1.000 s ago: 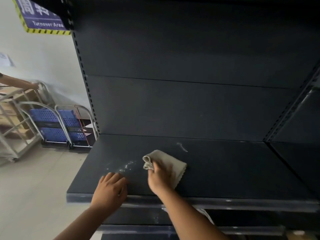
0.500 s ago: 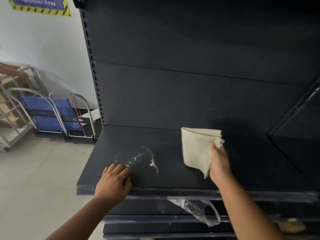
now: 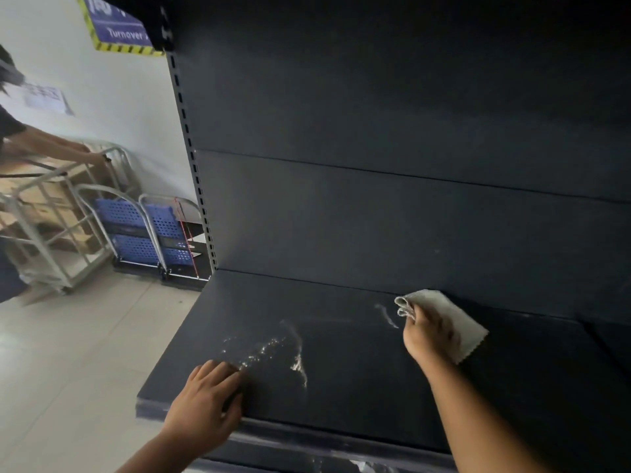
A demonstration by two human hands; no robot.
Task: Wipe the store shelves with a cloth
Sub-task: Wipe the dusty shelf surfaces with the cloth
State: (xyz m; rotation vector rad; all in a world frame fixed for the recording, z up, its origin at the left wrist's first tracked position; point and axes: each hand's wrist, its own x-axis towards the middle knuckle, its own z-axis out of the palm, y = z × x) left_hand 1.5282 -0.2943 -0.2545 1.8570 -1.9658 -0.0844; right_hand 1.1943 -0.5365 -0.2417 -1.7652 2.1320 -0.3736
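Note:
A dark, bare store shelf [image 3: 358,387] fills the lower middle of the head view. My right hand [image 3: 428,334] presses a folded pale cloth [image 3: 454,319] flat on the shelf near its back edge, right of centre. My left hand [image 3: 208,401] rests palm down at the shelf's front left edge, fingers together, holding nothing. White dusty smears [image 3: 273,349] streak the shelf between my two hands, with a short streak [image 3: 386,314] just left of the cloth.
Dark back panels rise behind the shelf, with a perforated upright [image 3: 193,158] at the left. Beyond it, folded blue trolleys [image 3: 146,233] lean on a white wall. Another person [image 3: 13,138] pushes a metal cart with cardboard boxes at the far left.
My right hand lifted the cloth off the front of the shelf, swung it right, and now has it pressed down near the back edge. My left hand stayed put.

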